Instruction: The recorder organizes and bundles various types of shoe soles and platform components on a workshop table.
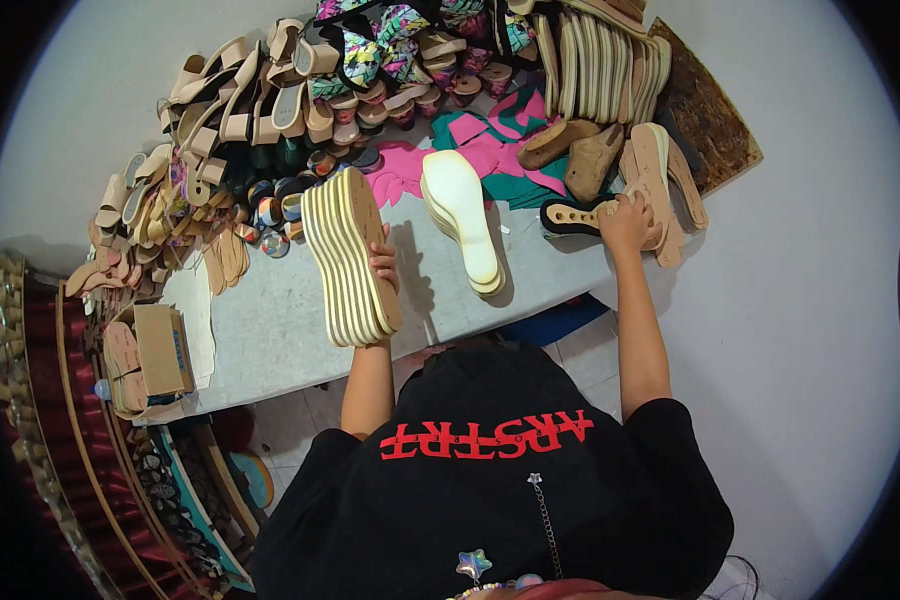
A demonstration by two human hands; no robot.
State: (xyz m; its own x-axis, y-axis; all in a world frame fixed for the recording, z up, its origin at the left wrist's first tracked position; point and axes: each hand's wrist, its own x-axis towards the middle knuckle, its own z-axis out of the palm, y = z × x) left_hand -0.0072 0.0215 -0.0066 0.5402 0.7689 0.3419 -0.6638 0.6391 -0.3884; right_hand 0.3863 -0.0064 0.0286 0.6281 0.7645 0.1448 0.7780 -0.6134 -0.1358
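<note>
Far left, one open cardboard box (pixel 165 348) stands at the end of the grey counter (pixel 270 325), with loose soles inside. Left of centre, one upright stack of wavy soles (pixel 342 262), roughly eight or nine layers with pale edges, is raised in front of the counter. The left hand (pixel 384 264) carries it, fingers clamped around its right side. At centre, one short pile of pale soles (pixel 455 205), at least two, lies flat on the counter, apart from both hands. Farther right lies one dark-sided piece with a holed, cream top (pixel 570 216); just behind it are two wooden shoe lasts (pixel 592 165). The right hand (pixel 631 222) rests over the piece's right end, fingers bent; whether they grip it cannot be told, the contact being small and partly covered. Just beside are beige soles (pixel 651 160), apparently two or more, and behind them one brown board (pixel 708 110).

The step in hand appears to be supporting the stack while handling pieces at right; the next move calls, in judgement, for a firm left grip, keeping the layers aligned.
</note>
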